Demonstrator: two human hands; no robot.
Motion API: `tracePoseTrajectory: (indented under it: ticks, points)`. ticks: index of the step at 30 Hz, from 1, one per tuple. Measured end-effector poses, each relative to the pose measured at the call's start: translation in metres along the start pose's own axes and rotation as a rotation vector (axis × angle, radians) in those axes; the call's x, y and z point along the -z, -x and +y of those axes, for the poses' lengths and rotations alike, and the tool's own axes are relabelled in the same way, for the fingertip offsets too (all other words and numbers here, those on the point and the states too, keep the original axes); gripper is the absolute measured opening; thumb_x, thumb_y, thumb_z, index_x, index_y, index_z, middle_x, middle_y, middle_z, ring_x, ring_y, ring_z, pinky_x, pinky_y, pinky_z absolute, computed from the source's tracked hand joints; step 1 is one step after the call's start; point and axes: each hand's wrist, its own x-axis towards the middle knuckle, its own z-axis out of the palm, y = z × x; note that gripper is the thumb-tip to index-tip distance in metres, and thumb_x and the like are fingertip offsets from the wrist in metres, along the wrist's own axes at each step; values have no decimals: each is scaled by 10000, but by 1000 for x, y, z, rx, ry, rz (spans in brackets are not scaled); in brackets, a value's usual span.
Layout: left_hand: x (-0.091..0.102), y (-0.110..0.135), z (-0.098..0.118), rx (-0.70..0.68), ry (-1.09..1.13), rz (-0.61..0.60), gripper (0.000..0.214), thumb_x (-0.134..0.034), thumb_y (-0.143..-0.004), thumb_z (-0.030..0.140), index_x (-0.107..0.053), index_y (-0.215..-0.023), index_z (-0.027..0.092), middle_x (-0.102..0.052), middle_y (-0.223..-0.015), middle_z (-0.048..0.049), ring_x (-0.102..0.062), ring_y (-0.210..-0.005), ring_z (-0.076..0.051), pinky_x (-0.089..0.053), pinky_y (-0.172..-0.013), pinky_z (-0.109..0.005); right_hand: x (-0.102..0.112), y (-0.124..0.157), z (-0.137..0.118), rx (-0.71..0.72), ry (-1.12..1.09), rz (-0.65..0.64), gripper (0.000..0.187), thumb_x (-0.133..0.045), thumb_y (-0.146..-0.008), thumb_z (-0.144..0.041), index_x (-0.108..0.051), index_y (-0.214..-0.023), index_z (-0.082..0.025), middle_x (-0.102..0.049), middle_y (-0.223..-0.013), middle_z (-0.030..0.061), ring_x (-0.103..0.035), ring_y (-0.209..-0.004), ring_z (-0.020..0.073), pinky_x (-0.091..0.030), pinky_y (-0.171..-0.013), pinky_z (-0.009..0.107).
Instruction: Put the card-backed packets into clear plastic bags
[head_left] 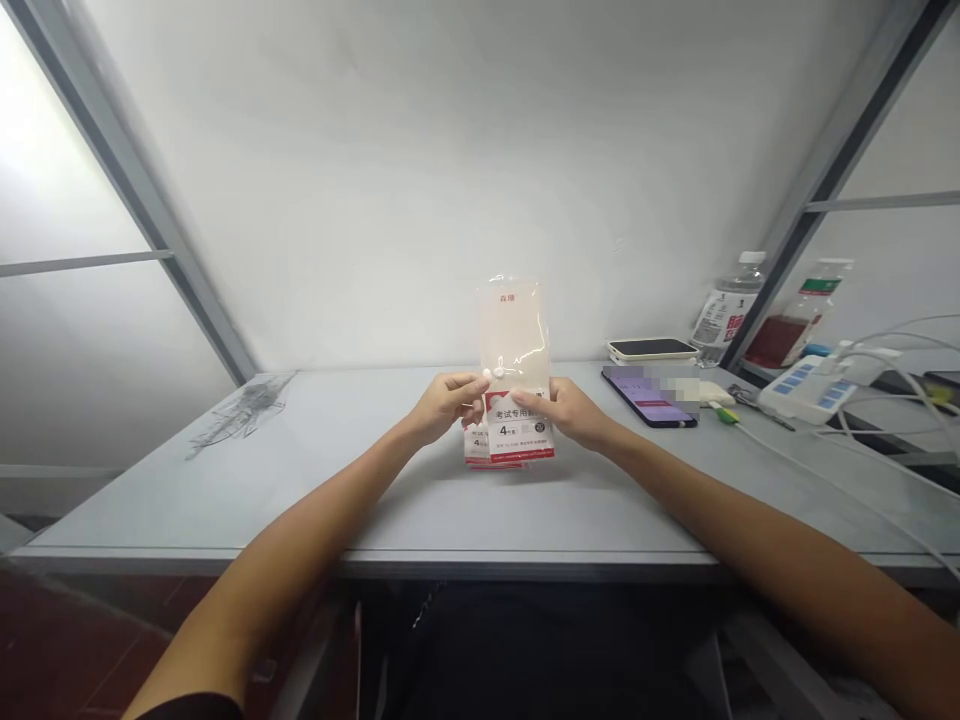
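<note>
Upright above the desk is a clear plastic snap pouch with a red-and-white printed label on its lower part. Behind its lower left corner shows a similar label, largely hidden by the front one. My right hand grips the pouch by its right edge, thumb across the front. On the other side, my left hand is closed at the pouch's left edge, thumb and forefinger pinched beside a small white snap button. Whatever the pouch contains cannot be made out.
To the right lie a lit phone and another phone-like device. Further right stand a clear bottle, a bottle of dark red liquid and a white power strip with cables. A white wall rises behind the desk.
</note>
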Motion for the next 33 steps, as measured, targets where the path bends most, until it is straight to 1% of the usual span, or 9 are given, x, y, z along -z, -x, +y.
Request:
tracePoseTrajectory:
  ticks: [6, 10, 12, 14, 20, 25, 28, 33]
  points:
    - [-3, -1, -3, 19, -89, 67, 389, -619, -718, 488, -524, -577, 139, -412, -445, 41, -366, -403, -45, -231, -421, -213, -2, 0, 4, 21, 94, -31, 380, -565, -774, -492, -673, -885, -145, -688, -823, 64, -641, -784, 208, -507, -662, 296]
    - [-3, -3, -4, 38, -71, 89, 362, -644, -692, 485, -537, -616, 147, -382, -436, 55, -308, -400, -38, -177, -427, -218, -2, 0, 8, 21, 142, -39, 382, -543, -788, -495, -676, -848, -142, -692, -841, 67, -646, -780, 211, -509, -662, 299]
    - [-2, -3, -4, 49, -55, 102, 347, -657, -680, 473, -556, -632, 145, -370, -450, 56, -292, -406, -37, -158, -431, -222, -2, 1, 9, 18, 156, -43, 381, -544, -790, -489, -678, -871, -142, -696, -856, 73, -649, -784, 215, -511, -666, 305]
    - [-3, -3, -3, 59, -38, 115, 338, -675, -665, 451, -552, -609, 142, -359, -460, 54, -285, -413, -35, -159, -435, -224, -3, 2, 8, 21, 166, -56, 385, -542, -791, -485, -679, -897, -141, -698, -874, 81, -649, -798, 224, -515, -675, 316]
    - [-8, -2, -1, 27, 17, 213, 394, -713, -617, 360, -416, -472, 146, -279, -427, 68, -245, -406, -27, -163, -442, -232, -5, 2, 7, 48, 174, -96, 378, -536, -790, -487, -678, -898, -154, -694, -889, 69, -640, -830, 235, -515, -705, 339]
    - [-15, -2, 0, 13, 67, 275, 404, -707, -601, 296, -371, -433, 147, -273, -408, 73, -250, -396, -22, -173, -435, -227, -4, 2, 9, 62, 154, -129, 359, -526, -804, -470, -667, -932, -166, -689, -893, 60, -633, -841, 233, -513, -723, 356]
    - [-18, -2, 0, 8, 65, 296, 349, -702, -592, 278, -419, -441, 142, -312, -414, 68, -265, -394, -22, -183, -421, -226, -4, 2, 9, 51, 123, -170, 370, -518, -810, -469, -659, -942, -153, -686, -919, 63, -632, -871, 231, -506, -748, 350]
    - [-19, -3, -6, 2, 50, 346, 246, -691, -590, 274, -512, -502, 130, -410, -477, 46, -325, -423, -31, -205, -408, -218, -7, 0, 11, 39, 9, -238, 367, -519, -822, -449, -633, -999, -148, -683, -935, 67, -636, -874, 222, -504, -758, 353]
